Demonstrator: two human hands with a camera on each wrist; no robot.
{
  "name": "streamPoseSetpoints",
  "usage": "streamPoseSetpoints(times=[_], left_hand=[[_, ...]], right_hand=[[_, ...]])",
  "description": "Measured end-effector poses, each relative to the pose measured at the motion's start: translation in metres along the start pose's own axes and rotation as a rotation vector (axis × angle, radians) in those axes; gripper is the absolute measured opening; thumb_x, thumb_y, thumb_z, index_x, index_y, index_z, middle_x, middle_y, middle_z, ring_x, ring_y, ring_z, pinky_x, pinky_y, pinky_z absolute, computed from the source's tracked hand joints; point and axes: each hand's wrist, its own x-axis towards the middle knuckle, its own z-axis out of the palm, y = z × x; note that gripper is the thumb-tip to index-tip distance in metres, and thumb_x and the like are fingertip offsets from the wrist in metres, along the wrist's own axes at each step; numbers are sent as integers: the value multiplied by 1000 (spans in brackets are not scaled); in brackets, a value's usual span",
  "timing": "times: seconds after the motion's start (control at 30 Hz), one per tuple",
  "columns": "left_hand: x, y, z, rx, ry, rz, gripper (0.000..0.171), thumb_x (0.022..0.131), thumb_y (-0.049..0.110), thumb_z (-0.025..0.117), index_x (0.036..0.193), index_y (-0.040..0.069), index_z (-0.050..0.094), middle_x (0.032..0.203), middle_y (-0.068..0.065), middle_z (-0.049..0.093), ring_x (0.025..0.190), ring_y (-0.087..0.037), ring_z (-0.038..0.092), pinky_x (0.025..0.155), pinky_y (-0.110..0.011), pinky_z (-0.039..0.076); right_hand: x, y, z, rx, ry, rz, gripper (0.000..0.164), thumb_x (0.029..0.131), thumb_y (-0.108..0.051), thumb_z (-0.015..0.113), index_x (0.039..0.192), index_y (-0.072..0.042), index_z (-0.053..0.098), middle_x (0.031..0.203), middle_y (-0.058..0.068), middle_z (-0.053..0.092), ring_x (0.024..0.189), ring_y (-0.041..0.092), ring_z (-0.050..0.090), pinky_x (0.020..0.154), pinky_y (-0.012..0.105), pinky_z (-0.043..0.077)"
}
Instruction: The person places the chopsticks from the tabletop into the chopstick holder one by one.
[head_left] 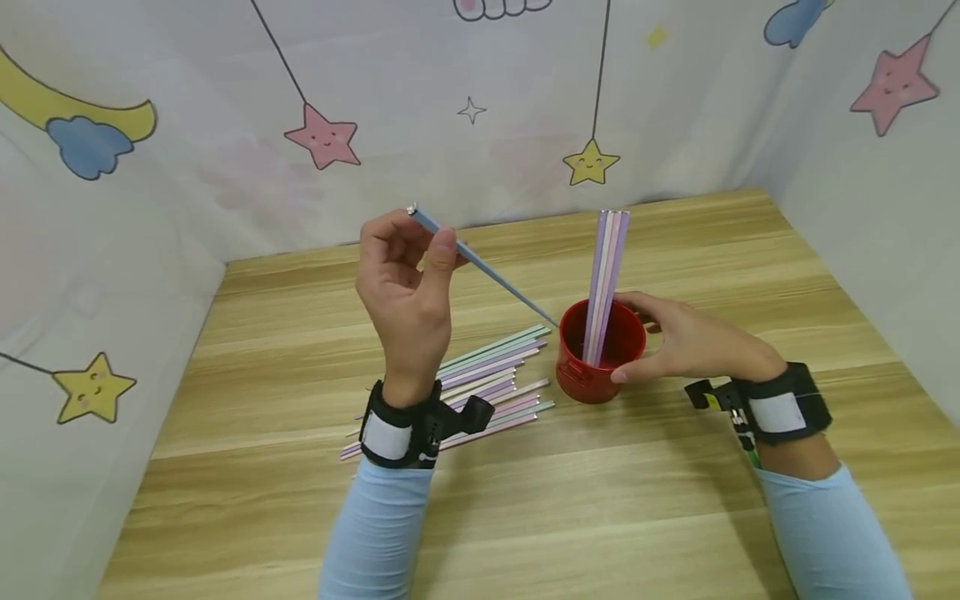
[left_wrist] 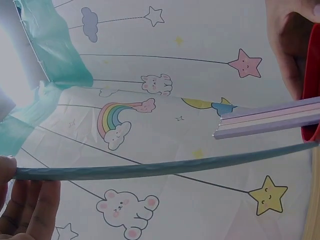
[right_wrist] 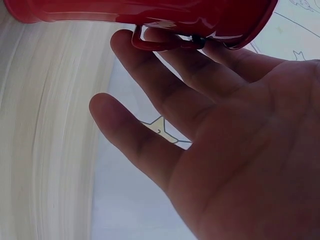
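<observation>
My left hand [head_left: 408,292] pinches a slim blue chopstick [head_left: 491,275] near its thick, silver-tipped end. The chopstick slants down to the right, its thin end at the left rim of a red cup [head_left: 588,385]. Several purple, pink and white chopsticks [head_left: 606,267] stand bunched in that cup. From the right, my right hand [head_left: 686,337] holds the cup, thumb at the front and fingers behind. In the right wrist view, fingertips [right_wrist: 125,42] reach a small red handle [right_wrist: 165,46] on the cup, while the lowest finger is apart from it.
Several pastel chopsticks [head_left: 487,367] lie loosely side by side on the wooden table [head_left: 570,517], left of the cup and partly behind the left wrist. A white cloth [head_left: 450,150] printed with stars surrounds the table at the back and sides.
</observation>
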Motion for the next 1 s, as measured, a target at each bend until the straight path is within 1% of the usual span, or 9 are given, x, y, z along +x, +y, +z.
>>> streamPoseSetpoints(times=[0.13, 0.27, 0.4, 0.47, 0.53, 0.63, 0.73, 0.87, 1.0], left_hand=[[2, 5, 1, 3, 40, 28, 19, 93, -10, 62, 108, 0, 55, 89, -11, 60, 76, -24, 66, 72, -36, 60], [1, 3, 5, -26, 26, 0, 19, 93, -9, 62, 109, 1, 55, 90, -10, 60, 77, -23, 65, 72, -36, 60], [-7, -11, 16, -37, -42, -63, 19, 93, -9, 64, 109, -5, 54, 92, -12, 60, 78, -22, 64, 70, -36, 60], [-14, -21, 22, -15, -89, -98, 22, 93, -8, 65, 111, -10, 52, 93, -16, 60, 80, -23, 64, 69, -38, 60], [-20, -30, 27, 40, -143, -126, 27, 93, -7, 67, 115, -12, 52, 95, -19, 60, 83, -23, 65, 68, -39, 61], [-30, -44, 33, 151, -211, -142, 33, 92, -3, 70, 121, -9, 57, 97, -19, 63, 87, -23, 66, 68, -39, 61], [-37, -55, 37, 229, -256, -138, 37, 90, 1, 74, 125, -5, 63, 96, -17, 66, 87, -22, 68, 68, -36, 61], [-42, -63, 40, 250, -282, -143, 40, 90, 3, 75, 129, -3, 65, 94, -16, 67, 86, -23, 68, 68, -35, 61], [-46, -68, 42, 281, -324, -214, 46, 90, 2, 75, 134, -4, 61, 97, -16, 67, 87, -23, 68, 70, -30, 60]], right_hand=[[2, -2, 1, 20, -4, 12, 91, 78, -39, 87, 151, -9, 40, 138, 9, 57, 121, 33, 54, 92, 55, 53], [3, -2, 0, 35, -7, 13, 91, 78, -37, 88, 151, -9, 40, 138, 9, 57, 121, 33, 54, 91, 54, 54], [3, -1, 0, 28, -6, 10, 90, 78, -38, 87, 150, -10, 41, 137, 8, 57, 120, 33, 55, 91, 54, 54], [2, 0, 1, 22, -4, 8, 90, 78, -39, 87, 150, -10, 41, 137, 8, 58, 119, 32, 55, 91, 54, 54], [2, 0, 1, 19, -5, 6, 90, 78, -39, 87, 151, -11, 41, 137, 7, 58, 119, 31, 55, 92, 54, 53], [2, 1, 1, 15, -6, 5, 91, 78, -40, 87, 151, -11, 40, 137, 8, 58, 119, 31, 56, 93, 54, 52], [2, 1, 1, 13, -6, 5, 91, 78, -40, 87, 151, -11, 40, 137, 8, 58, 120, 31, 56, 94, 55, 52], [2, 2, 1, 22, -7, 5, 91, 79, -40, 87, 151, -12, 40, 137, 6, 58, 120, 30, 56, 94, 53, 52], [2, 3, 1, 24, -7, 1, 91, 79, -40, 87, 152, -12, 40, 138, 6, 58, 120, 28, 56, 95, 52, 52]])
